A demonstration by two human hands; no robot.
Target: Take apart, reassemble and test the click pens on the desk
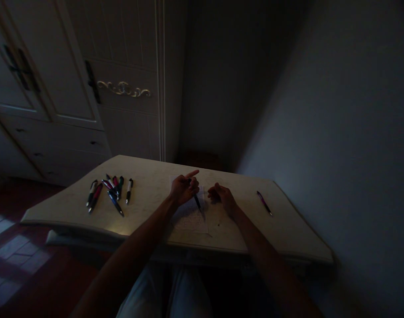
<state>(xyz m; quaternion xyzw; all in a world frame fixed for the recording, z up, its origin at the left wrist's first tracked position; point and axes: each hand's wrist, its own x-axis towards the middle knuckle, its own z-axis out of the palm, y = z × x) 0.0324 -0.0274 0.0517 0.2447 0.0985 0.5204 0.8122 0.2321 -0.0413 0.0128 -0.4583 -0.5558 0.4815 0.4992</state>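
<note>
Although the room is dim, I can make out the person's left hand [184,189] above the sheet of paper [188,222], its fingers wrapped around a dark pen [197,203]. One finger of that hand sticks out straight, pointing off to the right, while the others curl in. The pen slants down over the right part of the sheet, its lower end towards the person; from here I cannot tell whether the tip touches the paper. Faint marks show on the sheet, too dark to read.

Just beside the paper, on its right, is the right hand [222,197], fingers bent inward; whether they grasp anything I cannot tell. Farther right, well apart from both hands, a purple pen [264,203] lies alone on the pale table [152,176], its tip towards the near edge.

Over on the left side of the table lies a loose group of pens, some overlapping: a blue pen [115,203] nearest the person's arm, a green pen [120,185] behind it, and a white-and-dark pen [129,191] a little apart on the right. Beyond the table a panelled cabinet [129,128] bears a scrolled ornament [123,89], and a bare wall [348,132] rises on the right.
</note>
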